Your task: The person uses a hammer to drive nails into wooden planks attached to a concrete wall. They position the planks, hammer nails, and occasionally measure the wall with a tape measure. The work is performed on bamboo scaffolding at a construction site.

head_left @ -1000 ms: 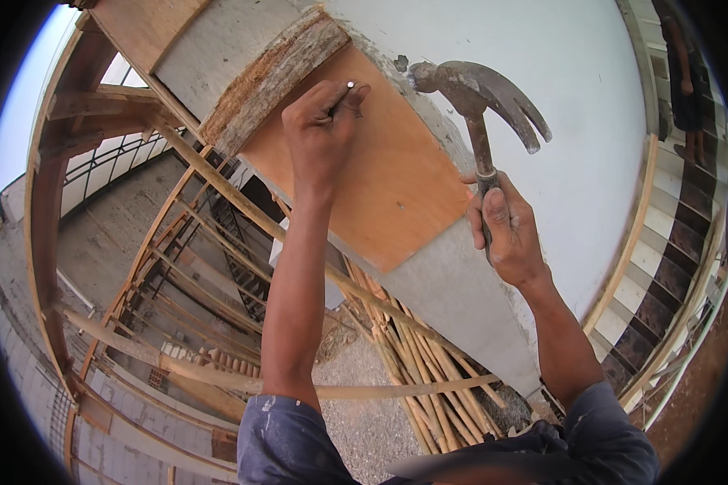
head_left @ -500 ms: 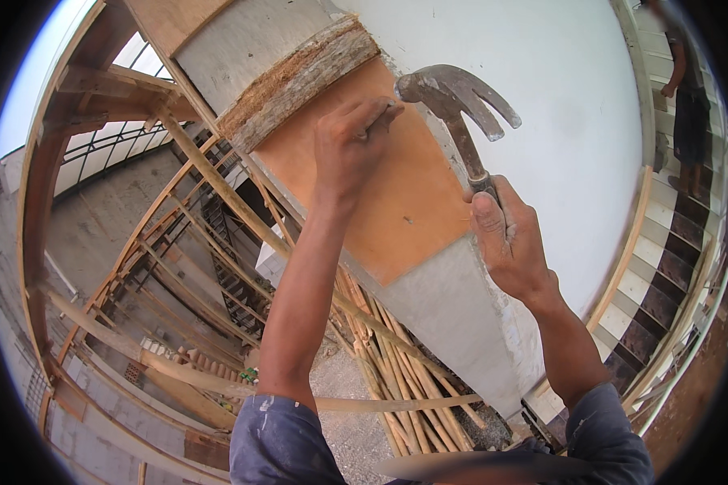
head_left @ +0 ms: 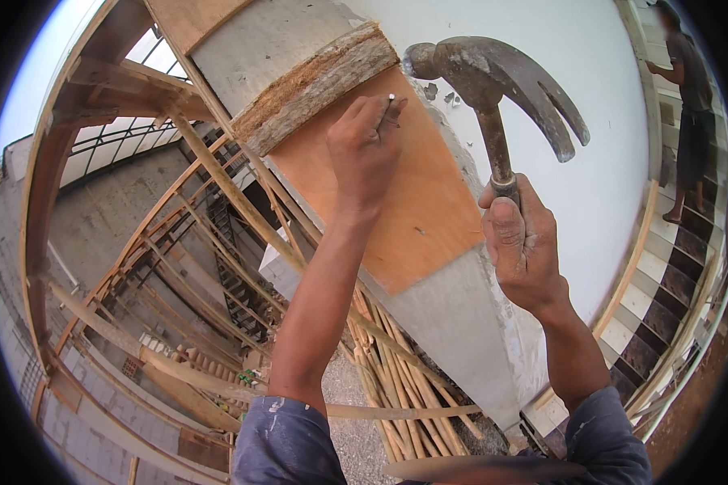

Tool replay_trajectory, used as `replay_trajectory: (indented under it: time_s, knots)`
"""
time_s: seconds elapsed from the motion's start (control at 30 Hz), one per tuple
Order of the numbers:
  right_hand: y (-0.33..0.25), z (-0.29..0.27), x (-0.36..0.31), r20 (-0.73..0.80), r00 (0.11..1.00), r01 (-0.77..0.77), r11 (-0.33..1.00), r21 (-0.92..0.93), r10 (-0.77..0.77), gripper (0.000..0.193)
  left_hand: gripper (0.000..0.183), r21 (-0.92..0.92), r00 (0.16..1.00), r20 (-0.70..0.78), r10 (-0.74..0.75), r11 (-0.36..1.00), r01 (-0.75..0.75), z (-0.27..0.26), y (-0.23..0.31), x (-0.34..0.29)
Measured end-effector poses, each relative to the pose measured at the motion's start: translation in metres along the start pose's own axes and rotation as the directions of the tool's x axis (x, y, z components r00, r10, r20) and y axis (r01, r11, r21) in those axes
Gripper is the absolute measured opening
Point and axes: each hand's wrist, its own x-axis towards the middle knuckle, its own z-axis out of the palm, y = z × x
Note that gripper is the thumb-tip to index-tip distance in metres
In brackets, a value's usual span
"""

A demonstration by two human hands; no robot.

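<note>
My right hand [head_left: 527, 250] is wrapped round the handle of a worn, mortar-spattered claw hammer [head_left: 481, 73]. The hammer is raised, its striking face turned left and its claw to the right. Just left of the hammer head, my left hand [head_left: 364, 153] pinches a nail [head_left: 391, 97], of which only the small bright head shows. Fingers of that hand rest over an orange-brown plywood sheet [head_left: 425, 214], below a rough strip of wood with bark [head_left: 319, 85]. Whether the nail's point touches the wood is hidden by my fingers.
Plywood and strip lie on a grey concrete ledge [head_left: 453, 323] beside a white wall [head_left: 598, 210]. Left of the ledge is a drop, with timber poles [head_left: 234, 194] and stacked bamboo [head_left: 404, 380] below. At far right another person [head_left: 692, 97] stands on a tiled surface.
The hammer has drawn up and back from the left hand, looking larger. My left hand keeps its pinch near the bark strip. The other person has shifted, one arm reaching out.
</note>
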Motion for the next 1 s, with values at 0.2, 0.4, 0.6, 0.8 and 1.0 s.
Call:
replay_trajectory:
  time_s: [0.2, 0.4, 0.6, 0.8, 1.0]
  knots:
    - [-0.003, -0.006, 0.004, 0.053, 0.989, -0.135, 0.988, -0.081, 0.14, 0.044, 0.007, 0.119, 0.998, 0.033, 0.054, 0.991, -0.058, 0.002, 0.0, -0.001]
    - [-0.002, -0.007, 0.004, -0.014, 1.0, -0.008, 0.999, -0.053, 0.007, 0.048, 0.005, 0.153, 0.998, 0.027, 0.061, 0.986, -0.064, 0.002, 0.002, -0.002]
    - [-0.009, -0.018, 0.005, -0.007, 0.977, -0.213, 0.977, -0.021, 0.213, 0.05, 0.004, 0.149, 0.999, 0.025, 0.042, 0.988, -0.046, 0.003, 0.002, -0.002]
    - [-0.003, -0.016, 0.01, 0.045, 0.976, -0.205, 0.971, -0.126, 0.212, 0.05, 0.006, 0.138, 0.998, 0.024, 0.056, 0.989, -0.059, 0.002, 0.003, -0.002]
    - [0.004, -0.022, 0.006, 0.053, 0.929, -0.369, 0.925, 0.091, 0.366, 0.049, 0.007, 0.01, 0.997, -0.057, 0.057, 0.998, -0.057, -0.001, 0.003, -0.004]
